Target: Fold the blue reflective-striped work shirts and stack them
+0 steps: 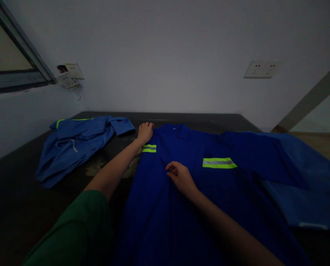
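A dark blue work jacket (187, 147) with yellow-green and silver stripes lies spread on the dark table, its collar toward the wall. At its left shoulder edge, above the left stripe, rests my left hand (145, 133); the fingers are bent over, and whether they grip the cloth cannot be made out. Above the middle of the jacket front is my right hand (180, 177), fingers curled and slightly apart, with nothing visible between them. The jacket's right sleeve stretches out to the right.
A lighter blue garment (78, 144) lies crumpled at the left of the table (209, 118). More blue cloth (306, 199) lies under the right sleeve. Behind the table stands a wall with sockets (260, 69); a window (12, 55) is at upper left.
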Action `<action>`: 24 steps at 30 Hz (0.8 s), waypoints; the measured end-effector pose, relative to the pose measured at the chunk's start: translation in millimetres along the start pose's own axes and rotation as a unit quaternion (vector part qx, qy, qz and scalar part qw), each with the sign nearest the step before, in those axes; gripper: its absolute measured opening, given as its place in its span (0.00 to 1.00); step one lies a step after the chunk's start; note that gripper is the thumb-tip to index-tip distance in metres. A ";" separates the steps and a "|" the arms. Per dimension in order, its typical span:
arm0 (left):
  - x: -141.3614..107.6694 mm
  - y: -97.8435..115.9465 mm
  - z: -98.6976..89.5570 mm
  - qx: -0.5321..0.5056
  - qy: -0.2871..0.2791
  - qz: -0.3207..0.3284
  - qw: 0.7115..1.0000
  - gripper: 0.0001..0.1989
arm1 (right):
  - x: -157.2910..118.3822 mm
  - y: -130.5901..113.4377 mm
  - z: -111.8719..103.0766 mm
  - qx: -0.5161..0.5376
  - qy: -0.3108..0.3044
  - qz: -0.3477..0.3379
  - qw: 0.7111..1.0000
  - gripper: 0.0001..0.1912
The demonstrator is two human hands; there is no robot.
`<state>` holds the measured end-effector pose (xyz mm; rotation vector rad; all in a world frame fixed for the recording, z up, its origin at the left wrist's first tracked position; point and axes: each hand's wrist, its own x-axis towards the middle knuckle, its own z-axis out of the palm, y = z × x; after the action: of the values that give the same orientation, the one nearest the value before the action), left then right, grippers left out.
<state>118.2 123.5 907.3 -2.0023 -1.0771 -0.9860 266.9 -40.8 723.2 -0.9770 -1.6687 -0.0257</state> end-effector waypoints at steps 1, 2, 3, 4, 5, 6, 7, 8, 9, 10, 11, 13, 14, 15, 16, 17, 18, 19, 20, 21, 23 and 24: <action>-8.7 7.6 -0.2 -0.003 -0.002 -0.001 1.000 0.18 | -0.1 1.0 0.9 -0.002 0.002 -0.005 1.000 0.11; -18.9 15.4 0.9 -0.008 -0.011 0.002 1.000 0.18 | 0.0 1.9 1.7 -0.004 0.003 -0.009 1.000 0.12; -30.8 22.9 3.2 -0.013 -0.027 0.008 1.000 0.18 | 0.2 2.6 2.4 -0.007 0.003 -0.012 1.000 0.13; -44.1 29.9 6.3 -0.018 -0.045 0.013 0.999 0.18 | 0.5 2.9 2.9 -0.012 0.003 -0.015 1.000 0.13; -58.5 35.8 9.7 -0.023 -0.061 0.016 0.998 0.19 | 0.6 2.8 3.3 -0.023 0.001 -0.017 1.000 0.14; -73.1 40.5 12.8 -0.026 -0.074 0.016 0.997 0.21 | 0.5 2.1 3.6 -0.039 0.000 -0.020 0.999 0.14; -87.3 44.0 15.3 -0.029 -0.078 0.013 0.996 0.23 | 0.0 0.8 3.7 -0.060 -0.002 -0.025 0.998 0.14; -100.2 46.4 16.9 -0.033 -0.074 0.010 0.997 0.25 | -0.7 -0.8 3.7 -0.088 -0.003 -0.036 0.995 0.14; -111.0 47.9 17.4 -0.036 -0.066 0.006 0.997 0.26 | -1.8 -2.7 3.6 -0.120 -0.004 -0.051 0.991 0.13; -119.3 49.0 17.2 -0.039 -0.057 0.004 0.998 0.27 | -3.1 -4.5 3.5 -0.154 -0.004 -0.069 0.986 0.13; -125.0 49.8 16.2 -0.042 -0.052 0.001 0.998 0.27 | -4.5 -6.0 3.2 -0.187 -0.004 -0.087 0.979 0.13; -129.7 52.0 12.9 -0.045 -0.053 -0.005 0.998 0.29 | -6.6 -7.1 2.4 -0.235 -0.005 -0.108 0.966 0.13; -129.8 53.6 10.7 -0.046 -0.057 -0.009 0.997 0.29 | -7.2 -6.8 1.7 -0.248 -0.005 -0.108 0.963 0.13; -129.5 55.4 8.1 -0.048 -0.055 -0.011 0.997 0.29 | -7.4 -5.9 0.5 -0.254 -0.006 -0.105 0.961 0.13; -129.5 57.4 4.9 -0.050 -0.046 -0.009 0.998 0.29 | -7.3 -5.0 -1.1 -0.256 -0.006 -0.103 0.961 0.13; -130.3 59.4 1.2 -0.051 -0.030 -0.002 0.998 0.29 | -7.3 -4.4 -3.4 -0.256 -0.006 -0.104 0.961 0.13; -132.4 61.4 -3.2 -0.053 -0.009 0.011 0.999 0.28 | -7.8 -4.6 -6.3 -0.254 -0.006 -0.110 0.961 0.14; -136.1 63.4 -7.9 -0.055 0.013 0.027 0.998 0.26 | -9.3 -5.9 -9.7 -0.252 -0.003 -0.119 0.960 0.14; -141.4 65.3 -12.8 -0.059 0.031 0.043 0.997 0.24 | -12.3 -8.7 -13.4 -0.249 0.002 -0.129 0.960 0.15; -148.1 67.0 -17.4 -0.065 0.044 0.056 0.995 0.22 | -17.1 -12.8 -16.9 -0.246 0.010 -0.138 0.959 0.16; -164.5 70.6 -24.3 -0.082 0.043 0.065 0.994 0.20 | -33.2 -24.8 -22.1 -0.246 0.019 -0.159 0.956 0.16; -173.3 72.4 -25.9 -0.089 0.029 0.061 0.994 0.21 | -44.2 -31.6 -22.9 -0.249 0.010 -0.174 0.953 0.16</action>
<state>107.8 3.7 760.8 -2.1400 -0.8502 -1.1016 266.4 -98.2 709.7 -1.0264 -1.8370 -0.7215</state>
